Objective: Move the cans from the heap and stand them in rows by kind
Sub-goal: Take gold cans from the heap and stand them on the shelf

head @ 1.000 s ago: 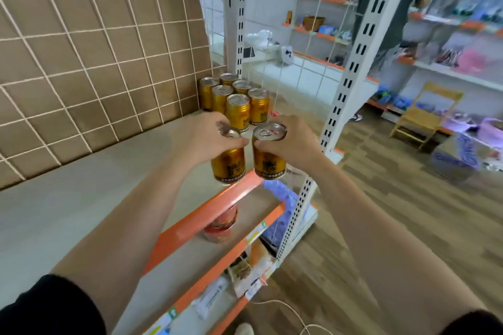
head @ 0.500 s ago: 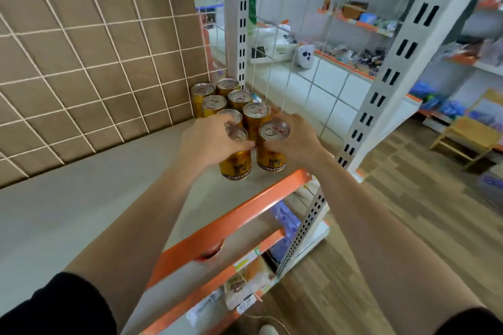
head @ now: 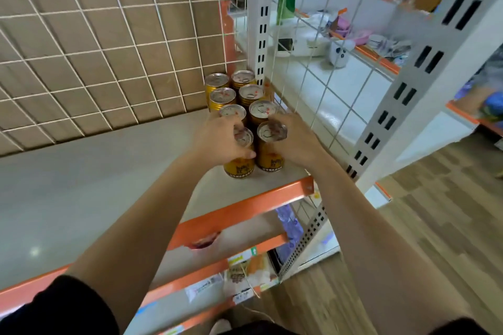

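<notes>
Several gold cans stand upright in two rows at the right end of the grey shelf, running back toward the corner. My left hand grips the front gold can of the left row, which rests on the shelf. My right hand grips the front gold can of the right row, also standing on the shelf. Both front cans touch the cans behind them. The heap is out of view.
A white wire grid over brown board backs the shelf, and a wire side panel closes its right end beside the cans. The orange shelf lip runs along the front. Lower shelves hold packets. Wooden floor lies at the right.
Both hands carried a gold can each forward from in front of the shelf edge and set them down at the front of the two rows. The camera moved closer.
</notes>
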The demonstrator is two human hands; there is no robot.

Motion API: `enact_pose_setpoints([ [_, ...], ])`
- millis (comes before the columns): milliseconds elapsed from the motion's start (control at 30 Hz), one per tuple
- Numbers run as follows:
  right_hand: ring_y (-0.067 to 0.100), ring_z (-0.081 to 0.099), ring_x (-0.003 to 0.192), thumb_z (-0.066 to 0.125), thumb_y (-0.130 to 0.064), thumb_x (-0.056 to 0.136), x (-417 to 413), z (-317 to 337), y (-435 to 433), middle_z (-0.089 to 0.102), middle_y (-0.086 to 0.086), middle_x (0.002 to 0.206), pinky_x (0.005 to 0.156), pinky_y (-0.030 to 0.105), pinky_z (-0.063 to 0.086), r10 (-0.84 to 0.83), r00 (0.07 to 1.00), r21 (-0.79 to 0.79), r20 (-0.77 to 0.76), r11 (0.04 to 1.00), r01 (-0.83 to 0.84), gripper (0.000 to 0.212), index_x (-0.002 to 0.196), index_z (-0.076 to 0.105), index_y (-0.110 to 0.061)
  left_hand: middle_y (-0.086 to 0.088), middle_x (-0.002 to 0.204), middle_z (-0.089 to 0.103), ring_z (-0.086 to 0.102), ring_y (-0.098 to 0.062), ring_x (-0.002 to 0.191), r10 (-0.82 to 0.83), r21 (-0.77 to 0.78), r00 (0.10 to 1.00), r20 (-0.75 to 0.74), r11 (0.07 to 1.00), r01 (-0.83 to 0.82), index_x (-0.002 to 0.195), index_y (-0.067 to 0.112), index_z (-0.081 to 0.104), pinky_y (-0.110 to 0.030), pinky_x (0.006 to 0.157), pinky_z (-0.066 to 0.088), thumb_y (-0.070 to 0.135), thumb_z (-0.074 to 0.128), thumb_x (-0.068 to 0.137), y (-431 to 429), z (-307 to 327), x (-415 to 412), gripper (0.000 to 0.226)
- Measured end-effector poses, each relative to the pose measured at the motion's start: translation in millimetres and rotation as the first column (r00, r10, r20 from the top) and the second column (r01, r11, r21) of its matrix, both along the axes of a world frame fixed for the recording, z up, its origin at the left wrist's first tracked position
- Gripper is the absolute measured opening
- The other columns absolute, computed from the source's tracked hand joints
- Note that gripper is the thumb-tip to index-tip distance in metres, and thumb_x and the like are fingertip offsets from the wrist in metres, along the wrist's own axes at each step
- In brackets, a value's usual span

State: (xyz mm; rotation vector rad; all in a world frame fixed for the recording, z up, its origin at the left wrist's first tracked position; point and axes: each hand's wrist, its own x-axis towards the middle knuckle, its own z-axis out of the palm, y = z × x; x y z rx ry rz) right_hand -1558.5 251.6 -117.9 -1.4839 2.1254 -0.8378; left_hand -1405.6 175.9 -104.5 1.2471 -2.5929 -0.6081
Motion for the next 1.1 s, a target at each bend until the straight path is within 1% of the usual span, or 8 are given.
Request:
enact_pose_setpoints([
  [133,0.023,0.051,0.109,0.069,-0.020,0.072,-2.3,2.2,-0.7,0.054,0.006,0.118,0.079,0.023,0.032,0.006,0.996,-0.011,-0.086,1.000,-0.007,0.048,0.119,0.060,-0.018,-0.006,0.108,0.053,0.048,-0.019,0.101,-0.006,0.002,1.000,0.019,1.000,0.006,0.114,0.013,0.059,-0.026,0.076,0.035,0.031,0.083,0.064,1.9,-0.1,3.0,0.058],
  [400,0.021,0.051,0.110,0.070,-0.015,0.069,-2.8,2.9,2.4,0.055,0.005,0.120,0.085,0.025,0.036,0.027,0.996,-0.029,-0.083,0.999,-0.029,0.049,0.118,0.061,-0.020,-0.006,0.107,0.044,0.050,-0.024,0.097,0.122,-0.039,0.989,-0.088,0.991,-0.126,0.108,0.013,0.062,-0.032,0.084,0.044,0.034,0.083,0.064,15.9,-5.9,-3.4,0.053],
  [567,0.022,0.051,0.113,0.067,-0.015,0.072,0.6,2.8,7.1,0.057,0.004,0.122,0.090,0.028,0.037,0.008,0.997,-0.057,-0.072,0.998,-0.012,0.046,0.118,0.060,-0.020,-0.002,0.103,0.038,0.045,-0.016,0.088,0.157,-0.045,0.979,-0.129,0.985,-0.164,0.110,0.012,0.061,-0.027,0.077,0.039,0.034,0.082,0.066,23.8,-6.2,-4.6,0.053],
  [733,0.021,0.040,0.129,0.062,-0.010,0.077,10.0,6.5,12.2,0.044,0.004,0.141,0.103,0.027,0.030,0.035,0.998,-0.089,-0.061,0.995,-0.041,0.059,0.134,0.049,-0.019,-0.011,0.127,0.046,0.049,-0.026,0.114,0.144,0.016,0.966,-0.216,0.989,-0.144,0.132,0.017,0.048,-0.029,0.091,0.038,0.029,0.078,0.072,27.6,-6.1,0.1,0.068],
  [833,0.022,0.026,0.139,0.061,-0.013,0.080,22.0,7.8,11.9,0.034,0.004,0.149,0.111,0.028,0.020,0.084,0.975,-0.133,-0.206,0.985,-0.113,0.059,0.137,0.045,-0.018,-0.010,0.133,0.043,0.046,-0.027,0.120,0.145,0.056,0.950,-0.276,0.989,-0.135,0.140,0.023,0.036,-0.022,0.090,0.032,0.028,0.077,0.074,32.2,-7.6,8.4,0.078],
  [900,0.024,0.023,0.140,0.059,-0.018,0.082,34.0,7.4,8.3,0.034,0.005,0.148,0.112,0.033,0.021,0.120,0.949,-0.133,-0.293,0.977,-0.165,0.057,0.137,0.045,-0.018,-0.009,0.141,0.038,0.041,-0.027,0.127,0.157,0.056,0.949,-0.272,0.987,-0.147,0.145,0.022,0.027,-0.022,0.096,0.030,0.029,0.075,0.075,34.7,-11.0,19.9,0.085],
  [1000,0.027,0.023,0.139,0.058,-0.027,0.085,61.4,6.1,-0.7,0.033,0.005,0.148,0.111,0.039,0.025,0.170,0.903,-0.079,-0.395,0.973,-0.218,0.055,0.137,0.043,-0.018,-0.009,0.156,0.017,0.019,-0.028,0.142,0.195,0.016,0.972,-0.130,0.981,-0.195,0.150,0.016,0.010,-0.040,0.114,0.023,0.038,0.070,0.079,35.6,-17.0,47.0,0.095],
  [1100,0.026,0.022,0.140,0.056,-0.032,0.088,100.4,1.4,-11.4,0.031,0.004,0.150,0.113,0.043,0.024,0.264,0.870,-0.028,-0.416,0.953,-0.302,0.057,0.140,0.038,-0.018,-0.011,0.158,0.003,0.007,-0.030,0.145,0.289,-0.064,0.957,0.002,0.956,-0.288,0.150,0.015,0.003,-0.042,0.117,0.012,0.041,0.064,0.084,36.7,-22.3,87.6,0.094],
])
